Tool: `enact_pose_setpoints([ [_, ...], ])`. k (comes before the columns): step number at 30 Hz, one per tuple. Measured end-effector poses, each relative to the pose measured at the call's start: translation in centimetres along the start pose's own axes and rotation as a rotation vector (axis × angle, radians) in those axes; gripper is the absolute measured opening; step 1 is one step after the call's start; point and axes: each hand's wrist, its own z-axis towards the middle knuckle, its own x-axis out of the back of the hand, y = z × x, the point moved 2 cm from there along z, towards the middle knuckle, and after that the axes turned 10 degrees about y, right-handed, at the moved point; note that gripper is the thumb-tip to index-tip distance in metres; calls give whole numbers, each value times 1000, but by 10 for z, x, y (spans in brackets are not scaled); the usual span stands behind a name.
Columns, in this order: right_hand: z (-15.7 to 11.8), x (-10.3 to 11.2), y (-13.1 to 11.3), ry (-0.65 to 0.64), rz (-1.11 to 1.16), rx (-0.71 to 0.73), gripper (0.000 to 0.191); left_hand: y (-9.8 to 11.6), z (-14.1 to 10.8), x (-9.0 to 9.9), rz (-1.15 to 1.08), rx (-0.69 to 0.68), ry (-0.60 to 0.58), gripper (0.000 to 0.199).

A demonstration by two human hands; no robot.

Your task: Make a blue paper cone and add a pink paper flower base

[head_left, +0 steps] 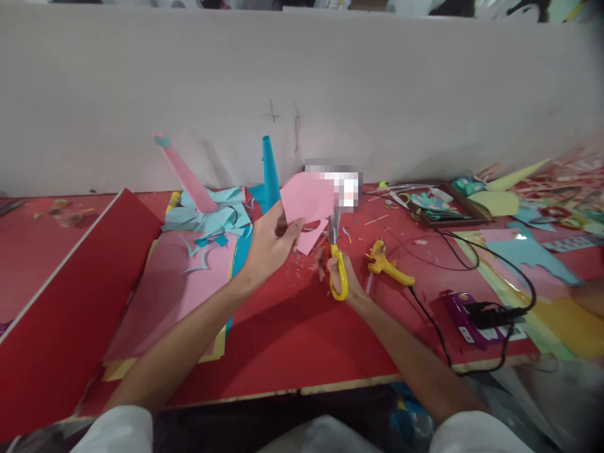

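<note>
My left hand point(274, 238) pinches a rounded piece of pink paper point(307, 196) between thumb and fingers, raised over the red table. In my right hand point(343, 277) is a pair of scissors point(338, 277) with yellow handles, blades pointing up at the paper's right edge. Whether the blades are parted I cannot tell. Below the pink piece a pink offcut point(312, 238) shows, partly hidden. Close to my right hand lies a yellow glue gun point(387, 265) with its cable trailing toward the table's front edge.
Sheets of pink paper point(163, 289) and light blue scraps point(202, 217) lie left. A blue paper cone point(270, 173) and a pink one point(186, 173) stand behind. A purple power strip point(465, 321) with cables and a brown tray point(455, 217) are right. A red divider point(89, 302) stands left.
</note>
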Motion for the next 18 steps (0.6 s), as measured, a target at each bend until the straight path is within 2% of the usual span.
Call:
enact_pose_setpoints([
  [6, -1, 4, -3, 14, 26, -56, 74, 1, 4, 4, -6, -12, 44, 15],
  [10, 0, 3, 2, 1, 35, -38, 74, 0, 12, 14, 41, -67, 80, 24],
  [18, 0, 5, 10, -24, 47, 12, 66, 1, 24, 29, 168, -108, -7, 16],
])
